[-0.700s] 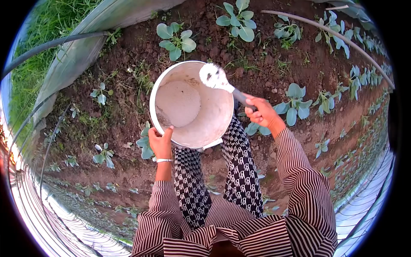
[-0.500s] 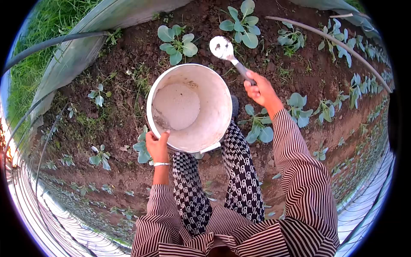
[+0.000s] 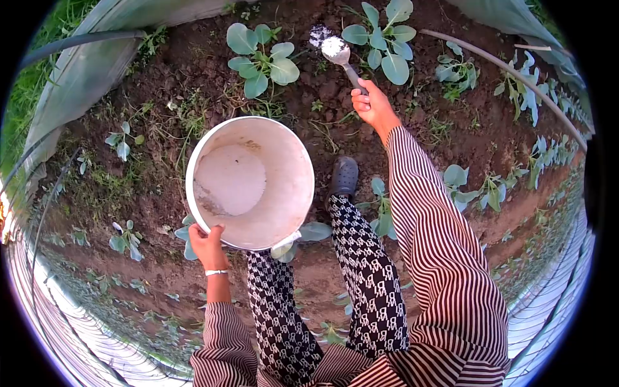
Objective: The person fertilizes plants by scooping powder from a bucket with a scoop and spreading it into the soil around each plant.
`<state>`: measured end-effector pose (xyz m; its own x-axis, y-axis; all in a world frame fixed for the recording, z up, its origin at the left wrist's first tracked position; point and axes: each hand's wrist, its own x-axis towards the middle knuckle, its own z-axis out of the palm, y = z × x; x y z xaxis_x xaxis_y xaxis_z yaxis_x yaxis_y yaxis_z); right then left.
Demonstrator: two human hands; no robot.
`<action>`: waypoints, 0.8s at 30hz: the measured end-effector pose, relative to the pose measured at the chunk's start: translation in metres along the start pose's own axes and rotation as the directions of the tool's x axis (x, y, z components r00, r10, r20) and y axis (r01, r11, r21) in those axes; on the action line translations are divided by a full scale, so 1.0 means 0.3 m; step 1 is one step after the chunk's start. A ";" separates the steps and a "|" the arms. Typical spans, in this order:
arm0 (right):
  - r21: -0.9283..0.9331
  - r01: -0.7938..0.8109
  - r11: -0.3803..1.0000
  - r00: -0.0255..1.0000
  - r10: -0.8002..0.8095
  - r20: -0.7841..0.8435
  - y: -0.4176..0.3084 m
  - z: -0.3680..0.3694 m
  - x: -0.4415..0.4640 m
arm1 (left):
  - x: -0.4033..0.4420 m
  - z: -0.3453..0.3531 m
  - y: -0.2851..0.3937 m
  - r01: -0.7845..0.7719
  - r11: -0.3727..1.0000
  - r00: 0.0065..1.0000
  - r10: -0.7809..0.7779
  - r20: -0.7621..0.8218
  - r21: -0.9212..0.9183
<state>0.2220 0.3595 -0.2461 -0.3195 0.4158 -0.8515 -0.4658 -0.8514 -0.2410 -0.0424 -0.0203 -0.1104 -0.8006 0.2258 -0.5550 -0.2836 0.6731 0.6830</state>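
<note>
My left hand [image 3: 207,248] is closed on the near left rim of a white bucket [image 3: 284,193]. White granular material [image 3: 233,177] covers the bucket's bottom. In my right hand [image 3: 374,106] is the dark grey handle of a large spoon [image 3: 336,53], held out over the soil beyond the bucket. White material lies in the spoon's bowl, and a white patch [image 3: 318,35] shows on the ground just past its tip. Leafy young plants stand on both sides of the spoon: one on the left [image 3: 261,61], another on the right [image 3: 382,40].
Rows of similar plants [image 3: 493,187] run along the soil at right. A thin grey hose or hoop [image 3: 503,64] arches at upper right. Plastic sheeting [image 3: 97,77] and grass [image 3: 32,97] border the left. My shoe [image 3: 344,175] rests on soil beside the bucket.
The spoon has moved forward over the soil, and a white patch now lies by its tip. The bucket and my left hand have shifted left and down in the view.
</note>
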 end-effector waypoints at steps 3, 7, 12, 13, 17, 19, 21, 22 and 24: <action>0.078 -0.077 0.994 0.995 0.072 0.069 0.008 -0.064 -0.039 | 0.020 -0.007 0.016 0.101 0.994 0.995 -0.101 -0.010 -0.035; 0.222 -0.232 0.947 0.972 0.216 0.094 0.014 -0.231 -0.117 | 0.094 -0.045 -0.074 0.092 0.990 0.996 -0.094 -0.012 -0.106; 0.256 -0.149 0.955 0.989 0.147 0.024 -0.039 -0.447 -0.306 | 0.122 -0.065 -0.119 0.071 0.990 0.994 -0.081 -0.073 -0.123; 0.265 -0.109 0.958 0.992 0.122 -0.036 -0.064 -0.482 -0.331 | 0.118 -0.057 -0.120 0.064 0.992 0.992 -0.075 -0.103 -0.104; 0.212 0.113 0.971 0.967 -0.058 -0.250 -0.231 -0.541 -0.324 | 0.095 -0.037 -0.103 0.049 0.999 0.982 -0.047 -0.184 0.005; 0.217 0.171 0.961 0.969 -0.125 -0.212 -0.352 -0.560 -0.248 | 0.084 -0.032 -0.104 0.034 0.998 0.983 -0.025 -0.181 0.050; 0.112 0.263 0.958 0.931 -0.222 -0.290 -0.445 -0.495 -0.187 | 0.074 -0.026 -0.108 0.011 0.999 0.983 -0.002 -0.184 0.048; 0.010 0.311 0.950 0.879 -0.284 -0.384 -0.470 -0.479 -0.172 | 0.071 -0.020 -0.108 0.000 0.999 0.984 0.009 -0.179 0.047; -0.042 0.335 0.941 0.844 -0.320 -0.431 -0.463 -0.521 -0.183 | 0.067 -0.023 -0.107 -0.007 0.996 0.984 0.023 -0.176 0.091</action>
<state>0.4333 0.4050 -0.2387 0.2351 0.4852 -0.8422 -0.5108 -0.6756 -0.5318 -0.0529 -0.0421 -0.1402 -0.8873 0.1134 -0.4470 -0.2292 0.7327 0.6408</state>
